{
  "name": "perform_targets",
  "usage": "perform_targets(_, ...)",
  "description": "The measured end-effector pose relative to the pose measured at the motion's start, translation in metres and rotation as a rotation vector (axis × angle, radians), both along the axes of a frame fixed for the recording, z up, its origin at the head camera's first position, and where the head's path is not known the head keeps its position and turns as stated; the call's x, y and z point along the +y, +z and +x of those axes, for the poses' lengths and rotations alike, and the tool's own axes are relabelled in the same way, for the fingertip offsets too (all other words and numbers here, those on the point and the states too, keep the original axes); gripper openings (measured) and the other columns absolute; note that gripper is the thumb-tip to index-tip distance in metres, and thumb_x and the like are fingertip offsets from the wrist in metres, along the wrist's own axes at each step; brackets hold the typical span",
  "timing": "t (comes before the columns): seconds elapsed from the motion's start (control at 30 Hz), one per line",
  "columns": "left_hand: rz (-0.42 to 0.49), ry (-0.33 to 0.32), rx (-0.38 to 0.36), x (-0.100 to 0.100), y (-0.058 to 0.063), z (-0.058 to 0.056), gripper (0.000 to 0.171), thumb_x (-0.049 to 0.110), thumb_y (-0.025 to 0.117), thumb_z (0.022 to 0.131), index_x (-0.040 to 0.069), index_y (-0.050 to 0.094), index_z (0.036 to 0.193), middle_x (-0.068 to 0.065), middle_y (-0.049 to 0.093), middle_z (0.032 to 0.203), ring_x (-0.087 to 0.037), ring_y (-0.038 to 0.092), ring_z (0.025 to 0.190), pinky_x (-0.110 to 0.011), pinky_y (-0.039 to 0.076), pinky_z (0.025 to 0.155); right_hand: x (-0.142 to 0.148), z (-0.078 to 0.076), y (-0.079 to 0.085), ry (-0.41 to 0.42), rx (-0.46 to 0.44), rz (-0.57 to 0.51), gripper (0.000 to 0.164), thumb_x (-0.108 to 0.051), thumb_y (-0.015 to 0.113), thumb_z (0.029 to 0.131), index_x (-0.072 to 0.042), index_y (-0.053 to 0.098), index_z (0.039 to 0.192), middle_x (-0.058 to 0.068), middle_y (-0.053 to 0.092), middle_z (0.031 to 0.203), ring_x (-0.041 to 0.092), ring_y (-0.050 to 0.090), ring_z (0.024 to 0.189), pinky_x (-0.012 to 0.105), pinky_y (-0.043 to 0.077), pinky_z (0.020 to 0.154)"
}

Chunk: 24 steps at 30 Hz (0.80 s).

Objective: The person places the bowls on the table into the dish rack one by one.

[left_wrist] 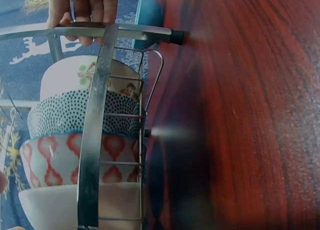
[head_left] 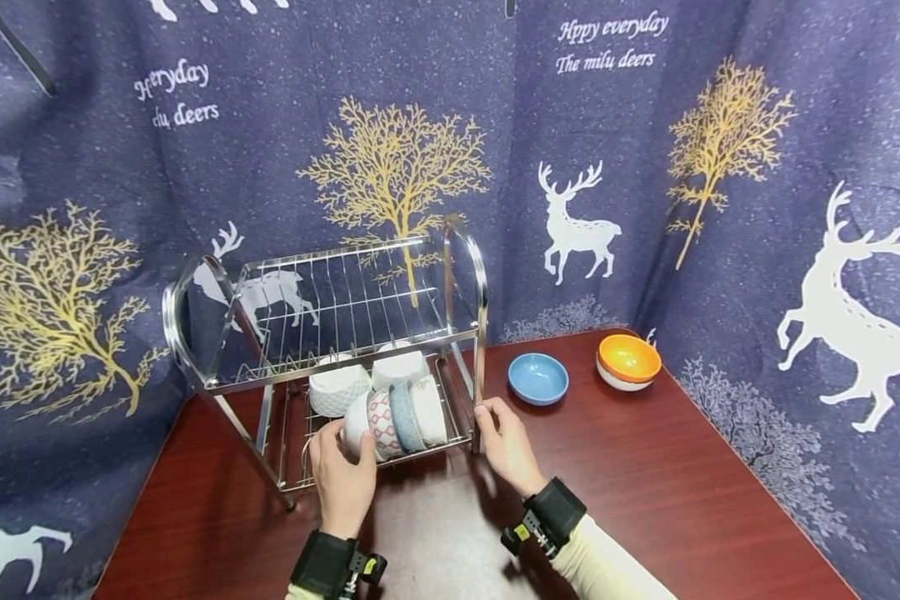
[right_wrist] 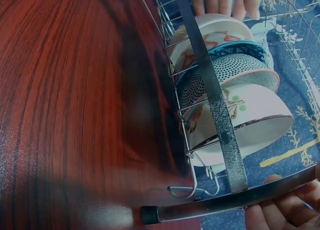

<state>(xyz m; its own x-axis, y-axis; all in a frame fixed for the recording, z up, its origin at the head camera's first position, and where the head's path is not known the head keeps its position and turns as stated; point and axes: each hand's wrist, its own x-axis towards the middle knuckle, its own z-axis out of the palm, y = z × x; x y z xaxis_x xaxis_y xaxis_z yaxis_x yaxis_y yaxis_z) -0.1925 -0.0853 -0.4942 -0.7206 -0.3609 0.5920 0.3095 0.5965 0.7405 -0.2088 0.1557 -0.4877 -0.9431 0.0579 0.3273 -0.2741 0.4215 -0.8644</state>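
Note:
A two-tier metal dish rack (head_left: 360, 342) stands on the table. On its lower tier, several bowls lean on their sides in a row: a white bowl (left_wrist: 47, 205), a red-patterned bowl (head_left: 382, 425), a blue dotted bowl (left_wrist: 65, 112) and a white bowl with a floral motif (right_wrist: 257, 107). My left hand (head_left: 345, 479) holds the plain white bowl at the row's left end, thumb in front and fingers along its outside. My right hand (head_left: 508, 446) grips the rack's front right leg, its fingers wrapped behind the metal in the right wrist view.
Behind the row, two white bowls (head_left: 337, 387) sit on the lower tier. The upper tier (head_left: 345, 312) has wire slots. Right of the rack are a blue bowl (head_left: 538, 379) and an orange bowl (head_left: 628, 358) stacked in a white one. A printed curtain (head_left: 570, 108) hangs behind the table (head_left: 682, 500).

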Motion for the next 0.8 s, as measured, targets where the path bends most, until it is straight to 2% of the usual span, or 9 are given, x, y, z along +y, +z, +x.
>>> perform_targets(0.1, -0.008, -0.014, 0.034, 0.005, 0.001, 0.001, 0.042, 0.006, 0.074, 0.076, -0.005, 0.057, 0.113, -0.023, 0.049, 0.116, -0.036, 0.046, 0.108, -0.042, 0.036, 0.088, 0.0, 0.0, 0.0, -0.004, 0.007, 0.003, 0.02, -0.023, 0.05, 0.1, -0.007, 0.062, 0.099, -0.004, 0.048, 0.066, 0.01, 0.048, 0.056, 0.025, 0.042, 0.057)
perform_targets(0.2, -0.024, -0.026, 0.056, 0.011, 0.003, 0.001, 0.043, 0.007, 0.074, 0.076, -0.005, 0.057, 0.114, -0.023, 0.048, 0.119, -0.037, 0.045, 0.11, -0.045, 0.036, 0.09, -0.001, 0.001, 0.0, -0.013, 0.018, 0.009, 0.015, -0.023, 0.05, 0.1, -0.013, 0.062, 0.097, -0.005, 0.047, 0.066, 0.01, 0.047, 0.058, 0.025, 0.042, 0.058)
perform_targets(0.43, -0.083, -0.074, 0.076, 0.027, 0.007, 0.001, 0.043, 0.013, 0.072, 0.078, -0.003, 0.059, 0.116, -0.02, 0.049, 0.121, -0.036, 0.047, 0.11, -0.045, 0.036, 0.091, 0.001, -0.001, -0.002, -0.007, 0.028, -0.001, 0.018, -0.022, 0.05, 0.1, -0.009, 0.062, 0.098, -0.004, 0.048, 0.066, 0.01, 0.047, 0.055, 0.025, 0.042, 0.055)
perform_targets(0.67, -0.137, -0.116, 0.101, 0.044, 0.012, 0.002, 0.046, 0.017, 0.072, 0.078, -0.003, 0.059, 0.117, -0.021, 0.049, 0.126, -0.035, 0.046, 0.116, -0.045, 0.036, 0.098, 0.001, -0.002, -0.003, 0.001, 0.035, -0.005, 0.022, -0.023, 0.049, 0.101, -0.006, 0.062, 0.099, -0.003, 0.049, 0.065, 0.01, 0.047, 0.054, 0.025, 0.042, 0.055)
perform_targets(0.8, -0.162, -0.155, 0.124, 0.056, 0.015, 0.003, 0.047, 0.017, 0.071, 0.078, -0.004, 0.059, 0.118, -0.021, 0.05, 0.126, -0.034, 0.046, 0.118, -0.045, 0.036, 0.1, 0.001, -0.001, -0.003, -0.015, 0.042, 0.007, 0.02, -0.023, 0.05, 0.1, -0.008, 0.063, 0.098, -0.005, 0.051, 0.071, 0.011, 0.049, 0.062, 0.025, 0.042, 0.061)
